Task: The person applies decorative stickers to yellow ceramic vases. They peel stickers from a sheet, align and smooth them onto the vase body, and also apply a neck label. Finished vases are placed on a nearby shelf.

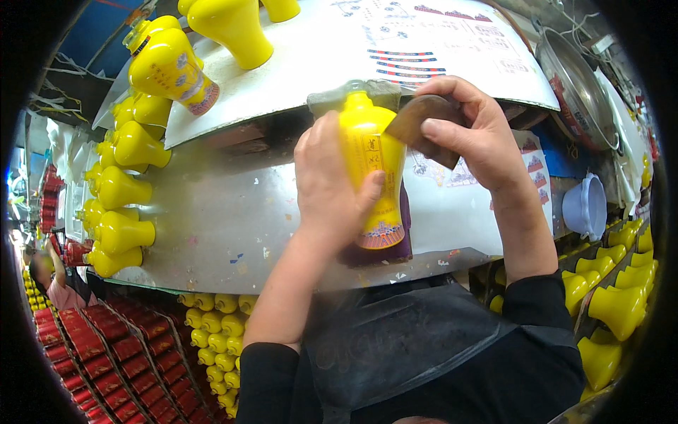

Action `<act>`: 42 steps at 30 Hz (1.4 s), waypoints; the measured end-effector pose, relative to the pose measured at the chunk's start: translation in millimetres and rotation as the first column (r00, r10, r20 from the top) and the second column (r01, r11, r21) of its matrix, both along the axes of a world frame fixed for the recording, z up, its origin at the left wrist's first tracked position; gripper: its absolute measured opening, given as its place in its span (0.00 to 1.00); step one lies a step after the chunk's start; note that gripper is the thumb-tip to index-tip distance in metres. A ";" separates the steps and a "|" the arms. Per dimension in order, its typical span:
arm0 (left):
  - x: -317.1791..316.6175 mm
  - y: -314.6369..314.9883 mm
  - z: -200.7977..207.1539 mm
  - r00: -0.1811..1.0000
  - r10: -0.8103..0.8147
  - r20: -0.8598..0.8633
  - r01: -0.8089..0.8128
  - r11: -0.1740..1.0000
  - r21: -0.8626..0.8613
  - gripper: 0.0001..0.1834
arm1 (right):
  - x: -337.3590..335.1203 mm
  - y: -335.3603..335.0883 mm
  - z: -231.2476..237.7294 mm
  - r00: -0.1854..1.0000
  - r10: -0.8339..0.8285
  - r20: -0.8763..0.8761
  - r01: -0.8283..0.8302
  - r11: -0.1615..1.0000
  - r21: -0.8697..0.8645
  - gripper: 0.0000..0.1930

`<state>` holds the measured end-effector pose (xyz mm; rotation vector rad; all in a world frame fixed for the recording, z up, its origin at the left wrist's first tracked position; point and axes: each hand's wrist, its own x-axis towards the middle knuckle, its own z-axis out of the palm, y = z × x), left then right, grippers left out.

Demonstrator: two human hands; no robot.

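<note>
A glossy yellow bottle [373, 148] lies on the metal table, its neck pointing away from me. It bears dark lettering and a patterned band round its base. My left hand [326, 177] is wrapped over the bottle's left side, slightly blurred, thumb across the front. Pinched between the thumb and fingers of my right hand [479, 134] is a flat brown scraper [422, 126], its edge at the bottle's upper right side. A dark purple pad [405, 244] shows under the bottle, and greyish wet cloth [325, 100] lies behind its neck.
Sheets of printed decals [417, 42] lie on a white board at the back. A decorated yellow bottle [169, 67] stands at back left, above several plain ones [123, 187]. To the right are a metal basin [575, 85] and a lavender bucket [585, 206]. Red stacks [113, 353] fill the lower left.
</note>
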<state>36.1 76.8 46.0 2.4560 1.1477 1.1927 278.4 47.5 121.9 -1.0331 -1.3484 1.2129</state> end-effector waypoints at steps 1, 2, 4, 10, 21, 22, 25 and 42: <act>0.1 -0.2 -0.4 1.000 -0.004 0.002 0.004 1.000 -0.005 0.47 | -8.4 4.5 4.2 0.983 -0.004 0.185 -0.023 0.989 0.145 0.16; 0.0 -0.3 -0.5 1.000 -0.007 0.005 0.007 1.000 -0.009 0.47 | -16.4 11.5 8.8 0.913 -0.071 0.401 -0.070 0.943 0.326 0.15; -0.8 -1.0 0.0 1.000 -0.008 0.001 0.008 1.000 -0.024 0.47 | -26.6 31.1 17.2 0.703 -0.249 0.667 -0.198 0.832 0.519 0.14; -5.4 -6.9 2.8 0.995 -0.049 0.090 0.063 0.984 -0.164 0.51 | -31.2 40.5 20.5 0.694 -0.399 0.600 -0.129 0.750 0.649 0.15; -7.8 -11.3 -7.7 0.979 -0.037 0.203 0.060 0.992 -0.109 0.44 | -29.7 38.7 -2.4 0.589 -0.616 0.523 -0.097 0.589 0.802 0.14; -10.3 -15.8 -9.8 0.954 -0.007 0.299 0.078 0.970 -0.228 0.42 | -26.3 30.3 -5.7 0.570 -0.613 0.548 -0.139 0.585 0.799 0.14; -16.4 -27.7 -18.0 0.864 0.089 0.495 0.185 0.859 -0.477 0.38 | -29.0 -10.6 -22.3 0.580 -0.516 0.631 -0.368 0.525 0.767 0.15; -11.7 -55.7 -29.4 0.760 0.062 0.647 0.408 0.728 -0.550 0.38 | -46.9 -48.3 -89.1 0.949 -0.120 0.290 0.148 0.986 -0.079 0.37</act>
